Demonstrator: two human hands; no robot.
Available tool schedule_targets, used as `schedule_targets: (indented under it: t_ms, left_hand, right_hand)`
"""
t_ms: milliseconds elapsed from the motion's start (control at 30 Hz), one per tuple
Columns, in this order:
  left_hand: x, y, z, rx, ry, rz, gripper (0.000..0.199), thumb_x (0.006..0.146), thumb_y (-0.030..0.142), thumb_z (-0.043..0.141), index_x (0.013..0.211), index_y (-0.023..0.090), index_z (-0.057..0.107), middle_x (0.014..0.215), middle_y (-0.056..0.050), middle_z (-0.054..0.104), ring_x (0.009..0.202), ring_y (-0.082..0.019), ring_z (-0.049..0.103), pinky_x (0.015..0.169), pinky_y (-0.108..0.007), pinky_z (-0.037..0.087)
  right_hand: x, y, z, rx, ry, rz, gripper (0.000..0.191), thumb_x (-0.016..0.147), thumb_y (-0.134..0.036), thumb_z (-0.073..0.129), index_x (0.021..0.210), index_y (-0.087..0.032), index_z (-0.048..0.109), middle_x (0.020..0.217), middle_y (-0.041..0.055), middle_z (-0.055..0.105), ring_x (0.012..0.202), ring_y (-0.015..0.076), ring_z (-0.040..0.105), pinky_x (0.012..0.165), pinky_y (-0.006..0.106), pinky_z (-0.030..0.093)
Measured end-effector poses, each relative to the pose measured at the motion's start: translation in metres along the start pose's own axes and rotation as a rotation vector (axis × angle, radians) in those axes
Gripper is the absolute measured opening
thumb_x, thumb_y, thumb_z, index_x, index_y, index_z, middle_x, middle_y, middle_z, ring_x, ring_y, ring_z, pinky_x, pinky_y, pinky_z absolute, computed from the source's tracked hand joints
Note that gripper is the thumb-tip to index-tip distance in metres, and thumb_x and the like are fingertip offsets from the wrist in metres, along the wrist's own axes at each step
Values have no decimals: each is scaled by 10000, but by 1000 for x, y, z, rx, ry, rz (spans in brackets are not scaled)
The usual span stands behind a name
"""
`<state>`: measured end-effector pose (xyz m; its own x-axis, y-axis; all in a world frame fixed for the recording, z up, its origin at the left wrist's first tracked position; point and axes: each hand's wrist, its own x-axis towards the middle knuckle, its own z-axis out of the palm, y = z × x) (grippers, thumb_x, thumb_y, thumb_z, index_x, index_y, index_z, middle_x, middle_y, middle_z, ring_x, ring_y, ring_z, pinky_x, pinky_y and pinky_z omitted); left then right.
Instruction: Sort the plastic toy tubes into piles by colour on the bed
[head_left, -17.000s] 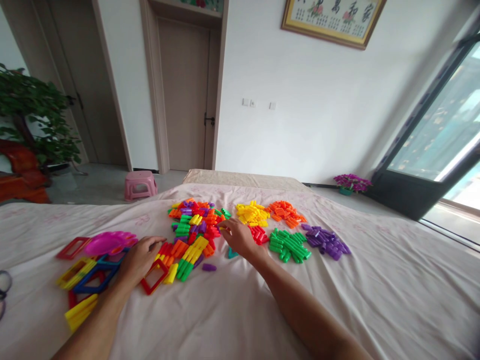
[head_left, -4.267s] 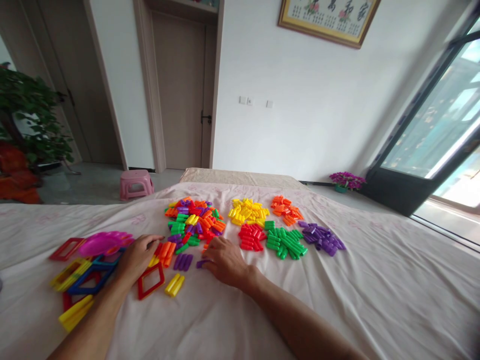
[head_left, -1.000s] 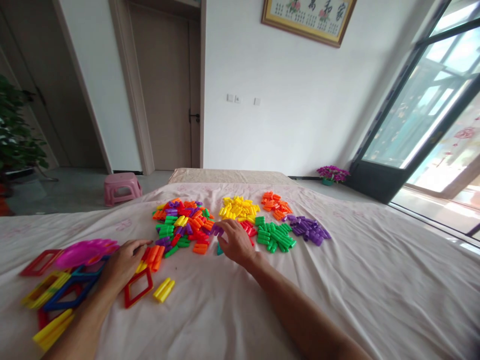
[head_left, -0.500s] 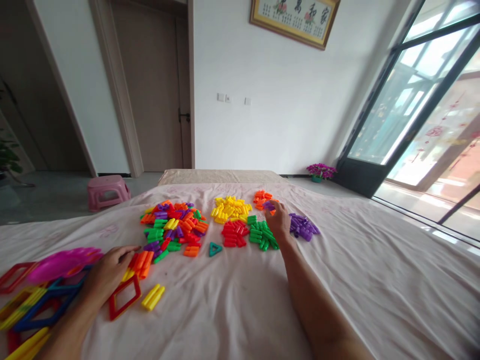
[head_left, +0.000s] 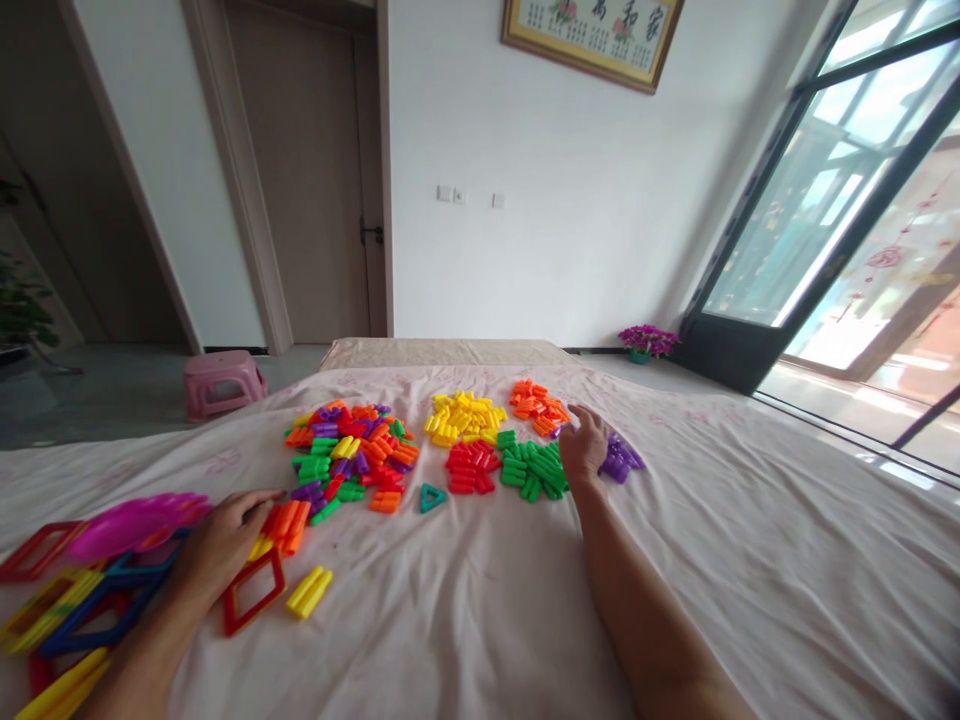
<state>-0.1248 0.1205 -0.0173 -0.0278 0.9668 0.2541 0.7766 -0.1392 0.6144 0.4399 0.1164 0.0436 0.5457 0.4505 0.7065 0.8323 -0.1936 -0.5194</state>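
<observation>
My left hand (head_left: 229, 535) rests on the cloth with fingers loosely stretched and thumb apart. Next to its fingertips lie orange tube blocks (head_left: 289, 527), yellow ones partly under the hand. A red diamond frame (head_left: 255, 592) and a yellow block pair (head_left: 309, 592) are nearby. My right hand (head_left: 585, 445) hovers at the left side of a purple block pile (head_left: 622, 458) and hides part of it. Its thumb and forefinger are apart. A bit of purple (head_left: 556, 432) shows left of the thumb, below the orange pile (head_left: 536, 405). The green pile (head_left: 536, 468) lies beside the wrist.
A mixed-colour heap (head_left: 352, 455) lies left of the yellow pile (head_left: 465, 415) and red pile (head_left: 472, 465). A teal triangle (head_left: 432, 498) sits in front. Coloured frames (head_left: 97, 620) and a magenta tray (head_left: 127, 528) are at left. A pink stool (head_left: 223, 382) stands beyond.
My right hand has moved right, from the orange pile to the purple pile. The purple piece seen at its fingertips is no longer there. My left hand stays put.
</observation>
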Motion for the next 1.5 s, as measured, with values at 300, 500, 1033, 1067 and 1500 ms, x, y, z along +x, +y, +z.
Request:
schedule_targets:
  t_ms: [300,500,1033,1067,1500]
  left_hand:
    - [1,-2,2,-23,14,-18,388,850,425,463,1050,212,718,1149,-73,732,1100,-244,655,947,-331,496]
    - [0,2,1,-25,-3,-47,401,861,416,443,1069,205,714,1164,-80,723,1118,-247,645,984,-352,476]
    - [1,0,1,-18,10,-36,382,861,424,459,1048,219,722,1159,-71,726,1113,-240,648,966,-335,483]
    - [1,0,1,-20,10,-34,381,860,423,460,1049,220,721,1158,-69,726,1114,-237,648,965,-329,483]
    - [0,1,1,-8,20,-14,388,854,422,452,1038,218,727,1144,-72,733,1101,-244,657,943,-319,493]
  right_hand:
    - [-83,-141,-2,432,-698,-527,313,859,-94,496,1026,-226,726,1050,38,730,1001,182,655,912,304,487]
    - [-132,-196,-13,375,-939,-824,354,909,-216,571,1260,-222,607,1178,71,683,1079,214,627,902,308,486]
    - [-147,-194,25,336,-841,-595,230,970,-238,501,1123,-256,672,1071,43,701,999,181,624,838,254,465]
    - [-144,-193,24,362,-819,-558,245,981,-243,479,1126,-249,676,1066,46,706,985,178,632,837,251,467]
    - [-84,-159,11,170,-655,-363,218,856,-185,539,876,-234,751,921,44,735,883,198,641,785,284,450]
